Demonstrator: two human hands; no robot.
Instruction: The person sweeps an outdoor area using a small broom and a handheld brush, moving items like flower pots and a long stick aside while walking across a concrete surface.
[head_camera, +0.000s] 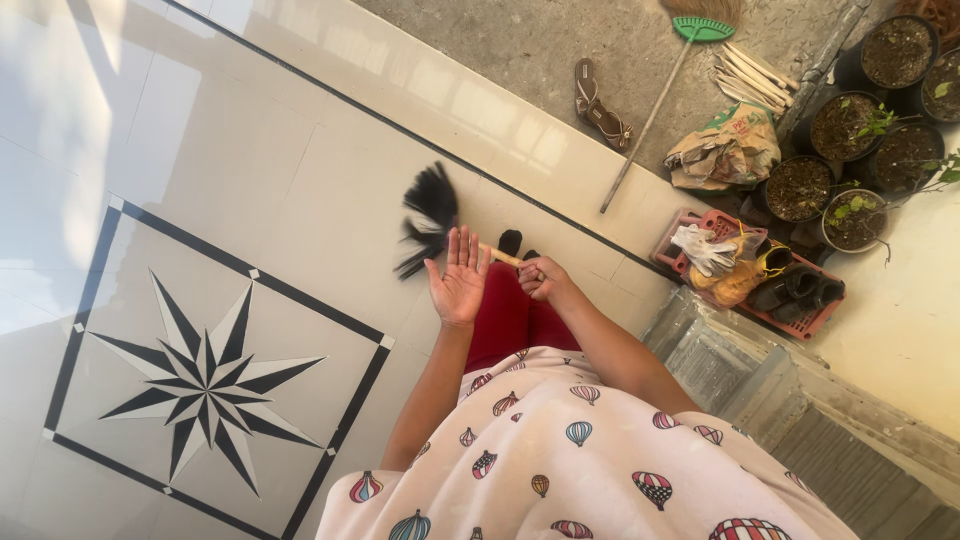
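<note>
**A:** What is seen around the hands, and how much open room is there?

**B:** A wide stretch of glossy pale tiled floor (250, 150) is seen below the hands. A black star inlay (205, 385) framed by a dark square border is set to the lower left. A thin black line marks the tile edge, and rough concrete is found beyond it. The clutter is kept to the upper right: a sandal (601, 105), a green-headed broom (665, 90), a red crate (745, 265) filled with shoes and gloves, and potted plants (870, 130) against the wall.

**A:** How are the hands posed?

**B:** The left hand (458, 280) is held open, palm up, fingers spread and raised, with nothing gripped. The right hand (543, 277) is closed around the pale wooden handle of a black feather duster (430, 225). The dark, motion-blurred feathers are seen just above and behind the left fingertips; contact cannot be told. Both forearms are extended forward from a balloon-patterned garment (580, 460), over red trousers.
</note>
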